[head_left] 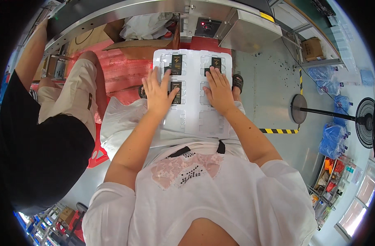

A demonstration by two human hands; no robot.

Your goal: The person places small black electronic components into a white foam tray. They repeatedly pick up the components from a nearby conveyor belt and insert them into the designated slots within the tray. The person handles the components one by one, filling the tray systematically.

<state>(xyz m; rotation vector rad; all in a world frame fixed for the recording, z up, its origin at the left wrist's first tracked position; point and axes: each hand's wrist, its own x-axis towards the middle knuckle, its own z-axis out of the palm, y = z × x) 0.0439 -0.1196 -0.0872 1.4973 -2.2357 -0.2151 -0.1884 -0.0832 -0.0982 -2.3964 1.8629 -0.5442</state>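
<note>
A white moulded plastic tray [187,119] with shaped recesses lies across my lap. Two flat black phone batteries with gold print sit in its left column, an upper battery [176,64] and a lower battery [176,91]. Another black battery [216,62] sits in the upper right recess. My left hand [157,93] rests at the tray's left side, fingers spread, its thumb and fingertips by the lower battery. With fingers stretched out, my right hand [219,89] reaches over the right column, its fingertips at the upper right battery's lower end and partly covering that recess.
A metal conveyor frame [126,13] with a control box [209,28] runs ahead. Under it stands an open cardboard carton [142,48] with plastic bags. Close at my left sits a co-worker in a black top [52,156]. A fan [364,119] stands at the right.
</note>
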